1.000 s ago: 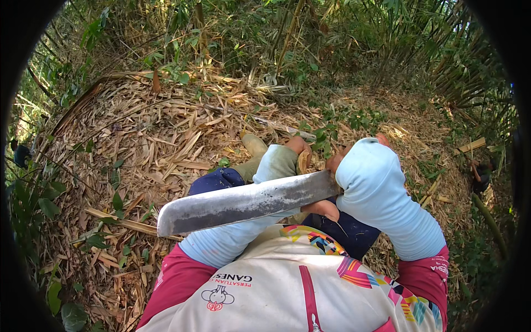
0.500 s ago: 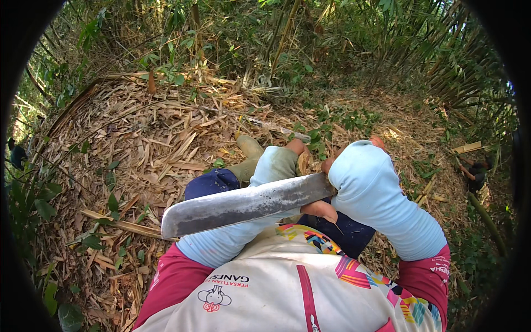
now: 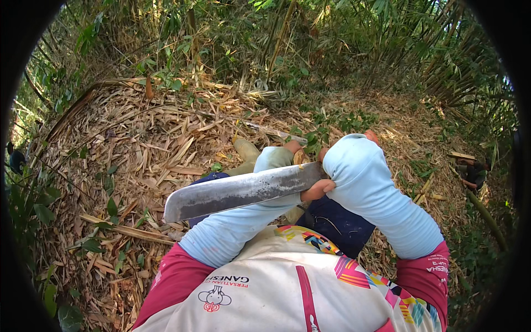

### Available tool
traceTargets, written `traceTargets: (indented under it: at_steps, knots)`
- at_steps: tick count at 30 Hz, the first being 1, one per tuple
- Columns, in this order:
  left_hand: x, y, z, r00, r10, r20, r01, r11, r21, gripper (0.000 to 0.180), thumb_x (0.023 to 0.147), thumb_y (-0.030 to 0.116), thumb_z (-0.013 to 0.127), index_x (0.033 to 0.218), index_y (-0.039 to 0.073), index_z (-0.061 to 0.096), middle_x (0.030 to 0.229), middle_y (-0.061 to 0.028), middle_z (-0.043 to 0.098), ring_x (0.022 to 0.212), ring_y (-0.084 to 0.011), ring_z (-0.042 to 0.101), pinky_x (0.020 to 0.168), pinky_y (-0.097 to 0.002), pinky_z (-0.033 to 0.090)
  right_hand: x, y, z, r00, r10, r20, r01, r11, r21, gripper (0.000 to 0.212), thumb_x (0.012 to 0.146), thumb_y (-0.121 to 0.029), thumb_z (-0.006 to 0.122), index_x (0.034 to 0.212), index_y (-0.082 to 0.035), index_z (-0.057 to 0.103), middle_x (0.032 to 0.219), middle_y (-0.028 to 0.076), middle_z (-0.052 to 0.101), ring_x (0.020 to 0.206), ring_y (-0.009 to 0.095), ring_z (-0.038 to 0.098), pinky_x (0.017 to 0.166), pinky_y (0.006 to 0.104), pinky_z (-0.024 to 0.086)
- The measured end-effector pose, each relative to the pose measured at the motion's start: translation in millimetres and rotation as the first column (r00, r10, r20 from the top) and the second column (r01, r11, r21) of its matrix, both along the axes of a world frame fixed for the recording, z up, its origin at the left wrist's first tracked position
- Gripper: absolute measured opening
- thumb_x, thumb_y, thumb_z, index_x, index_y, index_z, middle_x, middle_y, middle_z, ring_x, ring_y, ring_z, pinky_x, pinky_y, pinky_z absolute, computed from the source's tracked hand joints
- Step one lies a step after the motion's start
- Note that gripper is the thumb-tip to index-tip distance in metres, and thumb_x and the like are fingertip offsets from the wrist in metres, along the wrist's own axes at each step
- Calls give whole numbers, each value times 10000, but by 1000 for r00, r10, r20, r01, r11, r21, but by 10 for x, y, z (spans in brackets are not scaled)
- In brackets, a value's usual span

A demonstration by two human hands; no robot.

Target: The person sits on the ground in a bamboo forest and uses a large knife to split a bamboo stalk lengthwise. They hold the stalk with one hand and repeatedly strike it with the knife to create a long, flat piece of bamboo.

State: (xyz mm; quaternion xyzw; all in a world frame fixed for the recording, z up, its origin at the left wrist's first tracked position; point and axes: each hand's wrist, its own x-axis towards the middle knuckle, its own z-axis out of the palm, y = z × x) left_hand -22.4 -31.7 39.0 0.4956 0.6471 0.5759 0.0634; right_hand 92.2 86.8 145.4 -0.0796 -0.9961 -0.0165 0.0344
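Plainly, in the head view, the machete (image 3: pixel 243 191) slants across the middle of the frame, its broad tip to the left and lower, its other end meeting the right hand (image 3: pixel 324 155), which is curled around a handle hidden behind the pale blue sleeve (image 3: pixel 365 177). Just beyond the machete, the left hand (image 3: pixel 292 146) shows beside a small tan piece (image 3: pixel 299 157); mostly covered, whether it is spread or pinching I cannot tell. Dry leaves (image 3: pixel 166 133) lie at upper left.

Dappled daylight reaches dry leaf litter (image 3: pixel 149 133); the bamboo thicket (image 3: pixel 442 66) is dimmer, the machete blade (image 3: pixel 243 192) crisp; fisheye vignetting blackens the corners.
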Motion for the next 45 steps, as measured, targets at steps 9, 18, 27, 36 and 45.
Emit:
traceTargets:
  at_steps: [9, 18, 27, 36, 45]
  knots:
    - [-44, 130, -102, 997, 37, 63, -35, 999, -21, 805, 624, 683, 812, 1020, -5, 673, 677, -104, 648, 604, -273, 634, 569, -381, 487, -32, 23, -35, 994, -70, -86, 68, 997, -31, 205, 635, -198, 712, 807, -104, 650, 717, 115, 614, 763, 340, 641, 811, 513, 478]
    - [-6, -67, 156, 997, 64, 41, -65, 998, 24, 530, 675, 418, 907, 888, 12, 642, 587, -93, 606, 516, -197, 592, 504, -330, 458, -3, 609, 19, 804, -574, -156, 498, 793, -351, 137, 795, -8, 681, 927, -33, 657, 727, 109, 639, 653, 208, 607, 613, 342, 482]
    - [-151, -87, -31, 980, 103, 168, -109, 994, 27, 519, 684, 343, 912, 761, 96, 462, 649, 46, 377, 598, -60, 325, 510, -235, 280, 276, 465, -288, 802, -579, -147, 420, 721, -552, 215, 807, -74, 714, 1012, -29, 667, 765, 122, 679, 662, 203, 646, 621, 330, 496]
    - [-87, -22, -127, 976, -124, 181, 70, 958, 276, 711, 569, 516, 937, 971, 24, 617, 790, -65, 612, 674, -200, 551, 614, -350, 447, 315, 181, -190, 913, -251, -321, 131, 927, -352, 242, 683, -78, 768, 914, -60, 701, 796, 153, 661, 739, 328, 668, 658, 371, 527]
    - [9, -177, 89, 907, -322, 270, 313, 946, 78, 988, 562, 559, 889, 1245, -28, 483, 1188, -95, 633, 1054, -166, 605, 919, -316, 471, 145, 1, -24, 1000, -13, -11, 12, 999, -32, 312, 571, -184, 750, 879, -146, 723, 718, 95, 639, 779, 326, 648, 831, 532, 462]
